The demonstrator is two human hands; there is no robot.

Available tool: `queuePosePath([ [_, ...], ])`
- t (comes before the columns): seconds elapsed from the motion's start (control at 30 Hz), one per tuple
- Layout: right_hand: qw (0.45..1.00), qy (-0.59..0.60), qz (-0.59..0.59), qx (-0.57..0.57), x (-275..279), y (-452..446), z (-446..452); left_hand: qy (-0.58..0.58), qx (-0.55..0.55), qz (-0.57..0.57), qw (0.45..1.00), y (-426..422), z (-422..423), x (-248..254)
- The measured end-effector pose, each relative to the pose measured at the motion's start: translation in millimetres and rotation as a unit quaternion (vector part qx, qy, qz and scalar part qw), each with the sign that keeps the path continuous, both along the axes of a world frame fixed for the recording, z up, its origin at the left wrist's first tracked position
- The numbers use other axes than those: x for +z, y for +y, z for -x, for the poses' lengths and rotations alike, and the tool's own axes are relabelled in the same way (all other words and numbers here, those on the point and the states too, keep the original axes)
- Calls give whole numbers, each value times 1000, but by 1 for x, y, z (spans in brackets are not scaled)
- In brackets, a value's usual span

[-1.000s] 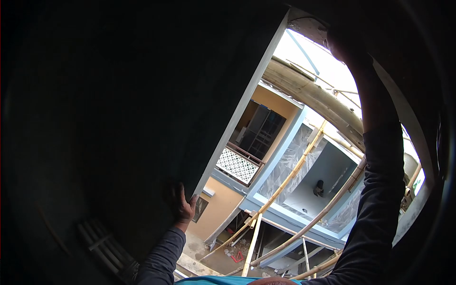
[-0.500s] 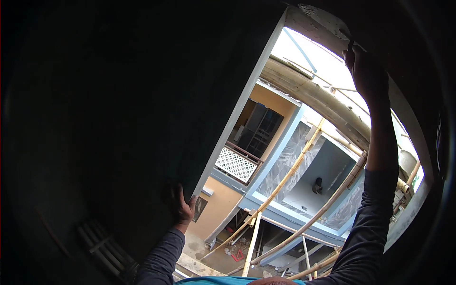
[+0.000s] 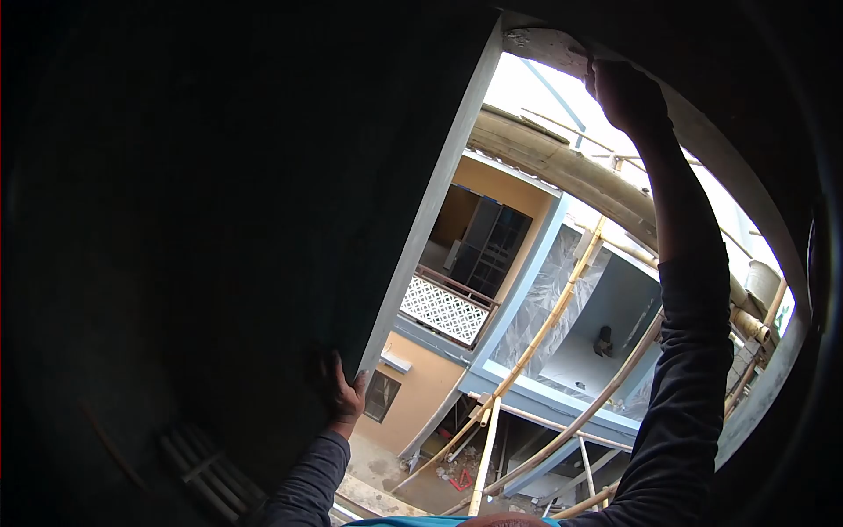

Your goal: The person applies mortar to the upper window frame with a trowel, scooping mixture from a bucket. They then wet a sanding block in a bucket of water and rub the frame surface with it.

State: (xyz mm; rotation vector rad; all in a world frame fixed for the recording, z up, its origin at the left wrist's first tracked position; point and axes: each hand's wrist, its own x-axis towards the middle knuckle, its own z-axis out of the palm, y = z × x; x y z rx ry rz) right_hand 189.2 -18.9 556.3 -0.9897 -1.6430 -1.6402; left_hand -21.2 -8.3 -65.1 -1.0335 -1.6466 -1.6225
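My left hand [image 3: 342,393] rests with its fingers spread on the dark wall [image 3: 263,263], its thumb at the pale edge of the opening [image 3: 430,211]. Nothing shows in it. High at the upper right, my right hand [image 3: 625,95] is closed in shadow, raised to the underside of the opening's top edge [image 3: 549,46]. A thin dark end sticks out by its fingers, touching or close to the rough surface there; what it belongs to is too dark to tell.
Outside the opening are bamboo poles [image 3: 543,329], an orange building with a white patterned balcony [image 3: 443,310] and a blue-framed room with plastic sheeting. A person [image 3: 603,342] is in that room. A slatted object [image 3: 206,470] lies in shadow at the lower left.
My right hand moved down and right along the top edge, then back up and left. My left hand keeps its place on the wall while the view has shifted slightly.
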Motion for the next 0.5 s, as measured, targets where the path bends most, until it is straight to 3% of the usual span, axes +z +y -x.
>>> queuePosePath([
  [0.13,988,-74,-95,97,-3,1,-26,7,-3,-24,1000,-1,-1,4],
  [0.27,988,-28,-93,124,-22,1,-41,25,21,-16,999,-4,0,7],
  [0.33,969,19,-79,231,-30,18,-48,21,26,-9,999,-4,-2,4],
  [0.43,957,-17,-84,276,-46,47,-46,-3,0,-1,1000,-2,-3,0],
  [0.5,970,43,29,236,-57,61,-34,4,19,1,1000,0,-2,-1],
])
